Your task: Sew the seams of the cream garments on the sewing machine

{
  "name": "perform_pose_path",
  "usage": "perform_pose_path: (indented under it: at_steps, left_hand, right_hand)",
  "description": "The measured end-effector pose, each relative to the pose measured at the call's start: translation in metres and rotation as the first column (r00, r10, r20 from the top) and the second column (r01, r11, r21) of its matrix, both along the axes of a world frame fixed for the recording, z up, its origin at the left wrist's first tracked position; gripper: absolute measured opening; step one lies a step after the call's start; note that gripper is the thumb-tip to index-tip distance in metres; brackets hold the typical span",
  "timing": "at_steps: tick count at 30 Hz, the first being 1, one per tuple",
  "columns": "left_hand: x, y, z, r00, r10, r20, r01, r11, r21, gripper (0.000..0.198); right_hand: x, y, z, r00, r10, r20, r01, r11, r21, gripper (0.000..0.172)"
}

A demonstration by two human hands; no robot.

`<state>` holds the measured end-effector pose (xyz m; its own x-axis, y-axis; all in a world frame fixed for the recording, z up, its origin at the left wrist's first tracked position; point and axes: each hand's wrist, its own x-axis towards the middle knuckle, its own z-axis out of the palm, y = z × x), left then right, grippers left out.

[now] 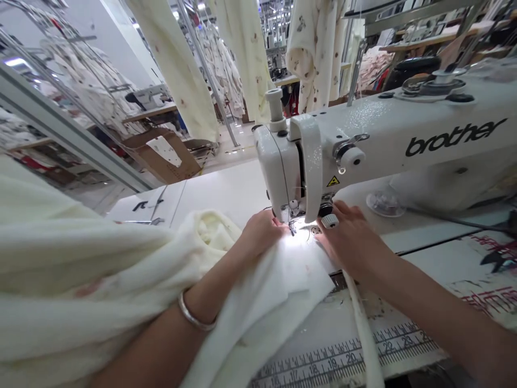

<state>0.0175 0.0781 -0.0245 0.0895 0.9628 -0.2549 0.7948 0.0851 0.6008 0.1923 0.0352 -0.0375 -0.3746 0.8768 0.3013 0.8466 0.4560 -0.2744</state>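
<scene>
Cream fabric [258,312] lies over the sewing machine bed, its edge under the brightly lit presser foot [292,229]. My left hand [262,231], a silver bangle on its wrist, is closed on the fabric just left of the foot. Right of the needle area, my right hand [349,234] is bent with its fingers drawn together, partly hidden by the machine's white knob [330,221]. From under this hand a narrow cream strip [363,328] hangs over the table's front edge. The sewing machine [375,140] stands directly over both hands.
Bulky cream cloth [81,291] piles up at the left. A printed ruler [331,366] runs along the front edge. A clear round dish with a bobbin [385,203] sits under the machine arm. Printed fabric pieces [242,54] hang behind, near a cardboard box [161,153].
</scene>
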Motion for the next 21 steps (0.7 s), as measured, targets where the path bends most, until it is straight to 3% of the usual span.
perform_pose_path:
  at_steps: [2, 4, 6, 10, 16, 21]
  left_hand:
    - [0.000, 0.000, 0.001, 1.000, -0.013, -0.018, 0.014, 1.000, 0.025, 0.024]
    - [0.000, 0.000, 0.001, 0.999, -0.030, -0.035, 0.031, 0.999, 0.044, 0.027]
    - [-0.001, 0.000, 0.001, 0.997, -0.044, -0.056, 0.047, 0.997, 0.057, 0.030]
    - [-0.002, -0.001, -0.004, 0.993, -0.056, -0.105, 0.065, 0.994, 0.087, 0.024]
    - [-0.002, -0.003, -0.018, 0.983, -0.060, -0.175, 0.085, 0.986, 0.143, 0.010]
    - [0.002, -0.011, -0.016, 0.979, -0.017, -0.205, 0.050, 0.987, 0.156, 0.008]
  right_hand:
    - [-0.002, -0.020, -0.002, 0.990, 0.120, 0.075, -0.131, 0.979, 0.160, 0.035]
    - [-0.007, -0.035, -0.006, 0.944, 0.294, 0.154, -0.326, 0.907, 0.266, 0.040]
    - [-0.010, -0.040, -0.010, 0.901, 0.404, 0.160, -0.432, 0.871, 0.235, 0.034]
    - [-0.003, -0.034, -0.009, 0.923, 0.386, 0.002, -0.383, 0.916, 0.122, 0.029]
    - [0.013, -0.035, -0.012, 0.925, 0.369, -0.097, -0.348, 0.920, 0.180, 0.031]
    - [0.017, -0.031, -0.013, 0.923, 0.351, -0.155, -0.321, 0.928, 0.189, 0.035]
